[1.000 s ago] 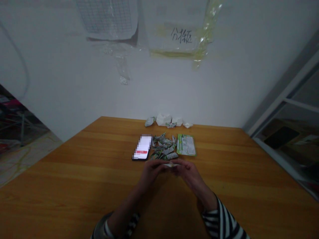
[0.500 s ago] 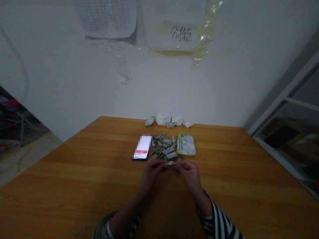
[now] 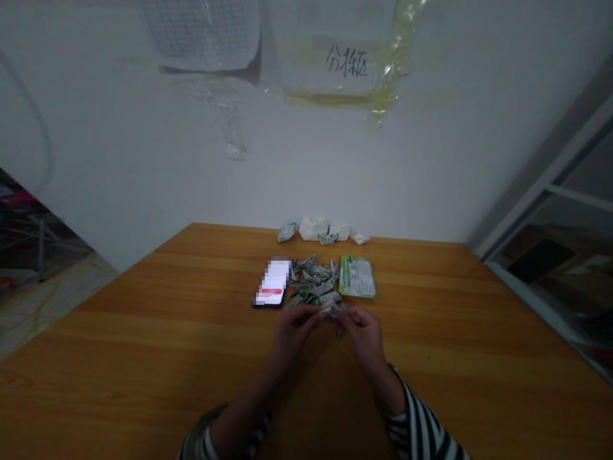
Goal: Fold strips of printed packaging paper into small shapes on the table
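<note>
At the far left, past the edge of the table point(image 3: 158, 358), there is a metal frame point(image 3: 41, 246) with dark things and something pink near it. Up on the wall, a paper with a grid point(image 3: 204, 32) hangs by clear tape, and I can't read any words on it. On the table lies a phone point(image 3: 274, 284), its bright screen made of blurry squares with a red patch. Behind it, near the wall, sits a crumpled packet point(image 3: 287, 232). Next comes the left hand point(image 3: 292, 329). Its grip is pinched, thumb and fingertips together, on the left end of a small whitish piece point(image 3: 327, 310). Just past the hands is a pile of little packets point(image 3: 313, 281), silver-grey and green, with print too tiny to read. White crumpled lumps point(image 3: 313, 229) sit behind the pile by the wall. The whitish piece is between the two hands, right at the fingertips, and above the table. Over it, high on the wall, a taped paper point(image 3: 347, 61) has big black handwriting: 分拣区. The right hand point(image 3: 366, 332) has a pinched grip too, on the piece's right end, and a green bit point(image 3: 340, 334) hangs below. Farther right, a flat green-and-white packet point(image 3: 357, 277) lies beside the pile, its label too small to read.
</note>
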